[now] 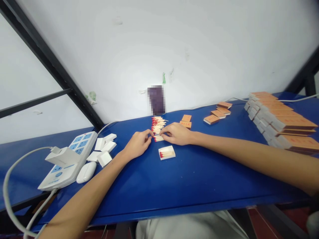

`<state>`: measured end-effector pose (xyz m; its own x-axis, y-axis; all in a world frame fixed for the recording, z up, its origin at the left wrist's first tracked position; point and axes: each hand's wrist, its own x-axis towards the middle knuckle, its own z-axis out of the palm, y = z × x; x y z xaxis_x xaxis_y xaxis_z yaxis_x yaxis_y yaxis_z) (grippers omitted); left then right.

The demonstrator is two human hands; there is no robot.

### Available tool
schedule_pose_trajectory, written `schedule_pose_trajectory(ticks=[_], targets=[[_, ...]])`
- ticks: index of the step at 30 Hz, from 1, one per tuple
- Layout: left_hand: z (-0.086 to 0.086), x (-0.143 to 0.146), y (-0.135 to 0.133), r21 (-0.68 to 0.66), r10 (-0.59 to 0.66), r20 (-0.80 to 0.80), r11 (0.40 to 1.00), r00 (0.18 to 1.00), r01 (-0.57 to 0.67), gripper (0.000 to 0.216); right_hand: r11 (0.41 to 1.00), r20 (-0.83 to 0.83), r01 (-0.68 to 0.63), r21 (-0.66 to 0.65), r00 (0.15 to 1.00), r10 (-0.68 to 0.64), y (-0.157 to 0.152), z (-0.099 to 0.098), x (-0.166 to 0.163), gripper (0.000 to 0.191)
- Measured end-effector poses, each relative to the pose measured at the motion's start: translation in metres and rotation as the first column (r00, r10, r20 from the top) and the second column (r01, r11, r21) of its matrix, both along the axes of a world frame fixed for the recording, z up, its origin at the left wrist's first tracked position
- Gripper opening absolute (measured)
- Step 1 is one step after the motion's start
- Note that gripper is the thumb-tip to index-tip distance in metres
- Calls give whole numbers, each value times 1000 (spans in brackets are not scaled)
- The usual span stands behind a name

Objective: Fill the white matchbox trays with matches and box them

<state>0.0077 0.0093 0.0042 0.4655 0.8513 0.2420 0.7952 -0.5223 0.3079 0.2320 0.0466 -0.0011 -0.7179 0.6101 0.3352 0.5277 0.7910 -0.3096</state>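
A pile of red-headed wooden matches [157, 125] lies on the blue table in front of me, with a small group of matches [158, 138] at its near end. My left hand [137, 144] has its fingers curled in at the red-head side of this group. From the other side, my right hand [177, 133] bends thumb and fingers onto the plain stick ends. Both sets of fingertips close on the matches, though the exact contact is small to see. Just nearer to me sits an open white matchbox tray [171, 149] with several matches in it, heads to the left.
Empty white trays [106, 146], a white earphone case [86, 172] and a power strip [74, 156] with a plugged charger stand left. Orange matchbox covers [185, 124] and loose matchboxes [217, 114] lie right of the pile. Stacked matchboxes [281, 116] fill the far right. A pixelated dark object [157, 100] leans on the wall.
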Motion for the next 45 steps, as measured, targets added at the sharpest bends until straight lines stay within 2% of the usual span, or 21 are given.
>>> schedule_pose_trajectory(ticks=[8,17,45], targets=[[-1,0,2,-30,16,26,999,1000,-16,17,1000,-11,-5,3,1000,5,-1,2,0,27],[-2,1,3,-24,26,18,999,1000,-25,18,996,-23,-86,-8,996,86,1,1,1,28],[0,3,1,-18,23,0,1000,1000,-23,21,997,11,-81,-4,997,81,-2,4,0,28]])
